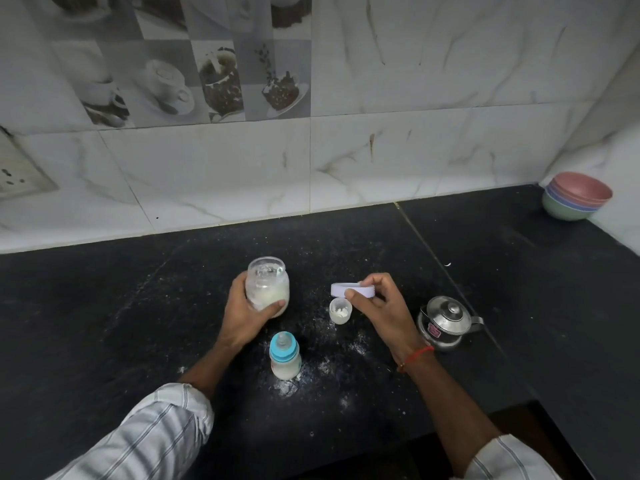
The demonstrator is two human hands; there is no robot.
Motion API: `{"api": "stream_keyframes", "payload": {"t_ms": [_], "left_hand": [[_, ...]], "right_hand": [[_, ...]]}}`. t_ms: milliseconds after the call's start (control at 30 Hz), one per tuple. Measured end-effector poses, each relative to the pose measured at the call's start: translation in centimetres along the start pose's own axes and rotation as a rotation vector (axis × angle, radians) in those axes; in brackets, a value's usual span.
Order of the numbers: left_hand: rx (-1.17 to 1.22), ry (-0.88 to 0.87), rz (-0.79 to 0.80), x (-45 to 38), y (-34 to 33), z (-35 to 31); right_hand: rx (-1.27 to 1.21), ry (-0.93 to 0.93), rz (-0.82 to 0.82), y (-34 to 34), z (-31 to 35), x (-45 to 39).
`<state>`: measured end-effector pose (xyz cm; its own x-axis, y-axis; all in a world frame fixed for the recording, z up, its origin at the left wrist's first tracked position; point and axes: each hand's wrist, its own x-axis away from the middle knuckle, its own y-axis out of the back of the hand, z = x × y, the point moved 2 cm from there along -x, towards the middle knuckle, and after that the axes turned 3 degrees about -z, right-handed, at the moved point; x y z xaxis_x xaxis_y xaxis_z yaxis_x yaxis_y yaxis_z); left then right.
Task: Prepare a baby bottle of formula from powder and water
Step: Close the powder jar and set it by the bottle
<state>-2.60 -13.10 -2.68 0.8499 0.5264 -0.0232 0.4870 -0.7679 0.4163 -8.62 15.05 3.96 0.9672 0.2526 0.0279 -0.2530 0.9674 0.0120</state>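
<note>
The bottle [285,355] stood capped and milky near the counter's [104,323] front edge, apparently done. The left hand [247,315] gripped the open jar [267,287]; the right hand [375,303] pinched its lid [352,290], so closing remained.

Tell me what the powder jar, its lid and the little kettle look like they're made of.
Powder jar: clear glass or hard plastic, see-through and glossy. Lid: white plastic, matte and opaque. Kettle: stainless steel, by its mirror-like shine.

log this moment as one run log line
left hand: holds open powder jar | right hand: holds white lid | baby bottle: capped, on counter
</note>
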Motion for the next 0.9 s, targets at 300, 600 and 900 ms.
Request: {"api": "stream_keyframes", "payload": {"t_ms": [300, 600, 900], "left_hand": [[-0.118, -0.342, 0.147, 1.0, 1.8, -9.4], [-0.239, -0.454, 0.270, 5.0, -1.6, -14.1], [-0.263, -0.497, 0.318, 7.5, -4.9, -16.5]], "right_hand": [[-0.127, 0.126, 0.078, -1.1, 4.8, -0.2], [0.306, 0.249, 0.494, 2.7, 9.2, -0.2], [0.630, 0.289, 0.574, 7.8, 11.5, 0.4]]}}
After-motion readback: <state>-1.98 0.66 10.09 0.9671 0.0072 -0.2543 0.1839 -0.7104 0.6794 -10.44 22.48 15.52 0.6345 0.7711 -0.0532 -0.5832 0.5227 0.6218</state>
